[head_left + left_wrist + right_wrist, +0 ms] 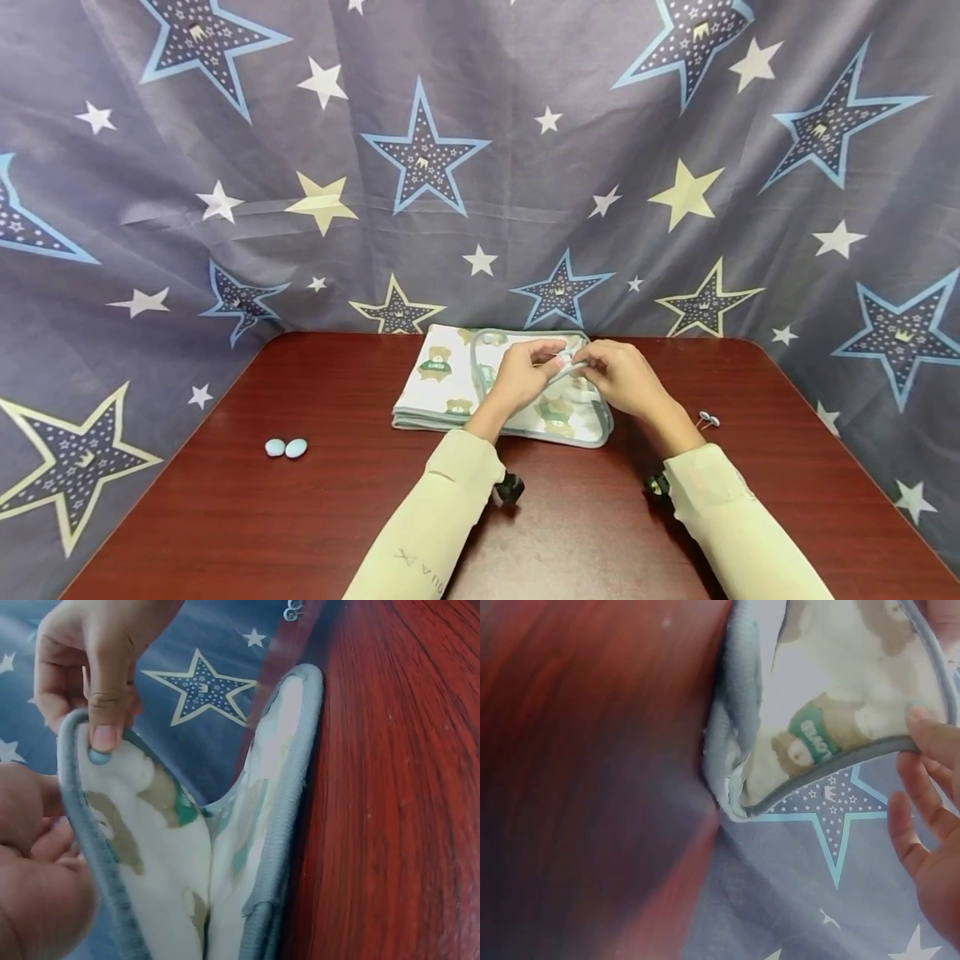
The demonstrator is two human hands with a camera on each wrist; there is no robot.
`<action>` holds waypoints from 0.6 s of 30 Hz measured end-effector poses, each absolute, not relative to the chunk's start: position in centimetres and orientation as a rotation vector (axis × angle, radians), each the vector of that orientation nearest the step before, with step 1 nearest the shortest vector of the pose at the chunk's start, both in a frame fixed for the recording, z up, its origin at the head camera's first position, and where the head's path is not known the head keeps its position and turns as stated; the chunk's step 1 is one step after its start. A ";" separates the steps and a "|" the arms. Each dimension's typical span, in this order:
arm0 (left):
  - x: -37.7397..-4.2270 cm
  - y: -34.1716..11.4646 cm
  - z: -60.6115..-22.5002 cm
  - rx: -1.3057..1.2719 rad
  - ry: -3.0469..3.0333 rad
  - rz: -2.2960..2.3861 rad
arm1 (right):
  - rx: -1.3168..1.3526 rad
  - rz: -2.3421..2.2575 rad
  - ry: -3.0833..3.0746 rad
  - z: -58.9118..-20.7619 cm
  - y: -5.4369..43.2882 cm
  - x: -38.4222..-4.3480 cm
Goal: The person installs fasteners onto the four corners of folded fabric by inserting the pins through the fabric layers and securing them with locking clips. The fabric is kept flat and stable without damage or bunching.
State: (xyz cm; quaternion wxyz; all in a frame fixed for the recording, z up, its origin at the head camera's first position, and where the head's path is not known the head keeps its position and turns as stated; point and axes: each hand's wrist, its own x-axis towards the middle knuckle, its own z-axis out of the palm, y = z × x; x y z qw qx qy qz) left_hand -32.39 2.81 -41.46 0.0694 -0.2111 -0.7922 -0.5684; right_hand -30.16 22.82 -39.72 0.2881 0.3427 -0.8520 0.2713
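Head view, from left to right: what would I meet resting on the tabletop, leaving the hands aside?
Two pale blue round pieces → folded bear-print cloth → two small round pieces with thin stems.

Pale cream sleeves (450,507); dark markings (425,568) on the left one, perhaps lettering; small black devices (510,487) at both cuffs (474,461).

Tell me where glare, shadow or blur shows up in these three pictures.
Head view: pale glare on the tabletop between the sleeves, backdrop fairly sharp; left wrist view: hazy, washed-out look over the cloth; right wrist view: soft, dark shadow across the tabletop, its wood grain smeared.
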 end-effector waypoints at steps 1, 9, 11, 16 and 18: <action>-32.3 2.7 -41.4 -0.624 -2.382 -1.683 | 0.912 0.725 -2.277 -39.7 22.8 -30.2; -31.5 2.4 -40.9 -0.766 -2.375 -1.377 | 0.845 0.745 -2.306 -39.6 23.1 -30.4; -31.5 2.3 -40.8 -0.828 -2.416 -1.279 | 0.828 0.752 -2.311 -39.5 23.1 -30.4; -31.9 2.2 -41.1 -0.885 -2.464 -1.149 | 0.844 0.762 -2.351 -39.4 23.4 -30.3; -32.2 2.1 -41.4 -0.869 -2.461 -1.167 | 0.862 0.764 -2.387 -39.3 23.5 -30.2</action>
